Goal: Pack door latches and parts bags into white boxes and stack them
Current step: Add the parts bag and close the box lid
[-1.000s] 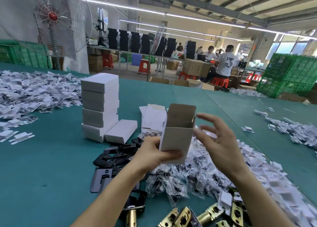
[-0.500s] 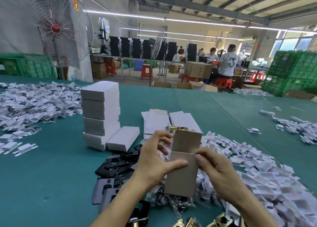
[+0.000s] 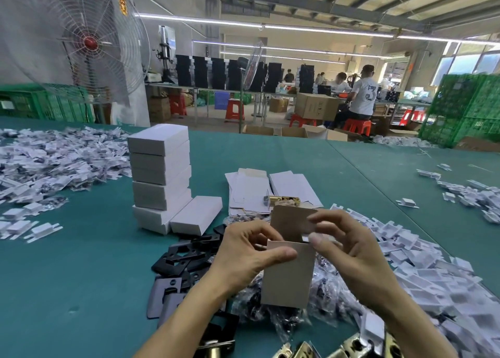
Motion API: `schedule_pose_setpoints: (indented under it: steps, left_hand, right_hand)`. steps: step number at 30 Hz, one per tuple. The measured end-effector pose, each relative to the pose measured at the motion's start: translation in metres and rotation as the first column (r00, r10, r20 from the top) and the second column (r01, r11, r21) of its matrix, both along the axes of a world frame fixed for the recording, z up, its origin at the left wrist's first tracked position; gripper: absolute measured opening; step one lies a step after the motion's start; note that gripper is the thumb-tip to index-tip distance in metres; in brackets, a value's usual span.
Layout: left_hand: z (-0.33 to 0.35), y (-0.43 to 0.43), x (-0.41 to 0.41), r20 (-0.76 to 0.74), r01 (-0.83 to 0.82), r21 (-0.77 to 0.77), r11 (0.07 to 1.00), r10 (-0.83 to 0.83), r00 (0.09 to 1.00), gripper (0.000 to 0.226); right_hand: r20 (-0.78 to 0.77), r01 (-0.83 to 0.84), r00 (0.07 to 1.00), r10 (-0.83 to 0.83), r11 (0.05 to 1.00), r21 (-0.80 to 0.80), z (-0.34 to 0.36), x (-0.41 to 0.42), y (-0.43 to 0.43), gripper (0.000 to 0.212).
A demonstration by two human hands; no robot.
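Your left hand (image 3: pixel 251 252) grips the box (image 3: pixel 288 279), thumb laid across its front, fingers curled behind. Your right hand (image 3: pixel 349 247) pinches the box's top flap, fingers curled. Both forearms are bare and angled inward.

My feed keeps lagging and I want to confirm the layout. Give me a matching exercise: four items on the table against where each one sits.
Things:
1. open box
2. closed white boxes
3. brass latch
4. black plates

Places:
A. lying on the flat box blanks
B. stacked in a column, left of the blanks
C. held upright by the left hand and right hand
D. spread flat, just nearer than the column

Pairs: 1-C, 2-B, 3-A, 4-D
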State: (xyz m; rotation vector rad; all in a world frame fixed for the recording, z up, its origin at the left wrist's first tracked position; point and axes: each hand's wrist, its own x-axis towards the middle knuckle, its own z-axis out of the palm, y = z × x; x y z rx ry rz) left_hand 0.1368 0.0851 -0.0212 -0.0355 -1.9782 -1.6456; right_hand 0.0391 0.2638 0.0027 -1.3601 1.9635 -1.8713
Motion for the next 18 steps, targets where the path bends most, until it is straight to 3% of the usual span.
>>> schedule_pose_setpoints:
  steps: [4,12,18]
  left_hand:
    - [0.0017,0.0016,0.0022,0.023,-0.001,0.012,1.000,0.001,1.000,0.022]
    - [0.0016,0.0045,0.0019,-0.150,-0.085,0.013,0.996,0.086,0.985,0.030]
    - [0.0054,0.0082,-0.0003,-0.148,-0.180,0.005,0.984,0.179,0.973,0.032]
  right_hand:
    - [0.042,0.071,0.997,-0.066,0.989,-0.127,0.0032,0.0049,-0.0049,0.009]
    - [-0.005,0.128,0.992,-0.128,0.991,-0.041,0.0028,0.0041,-0.0041,0.015]
    - [-0.023,0.119,0.993,-0.119,0.993,-0.003,0.0042,0.0052,-0.0012,0.013]
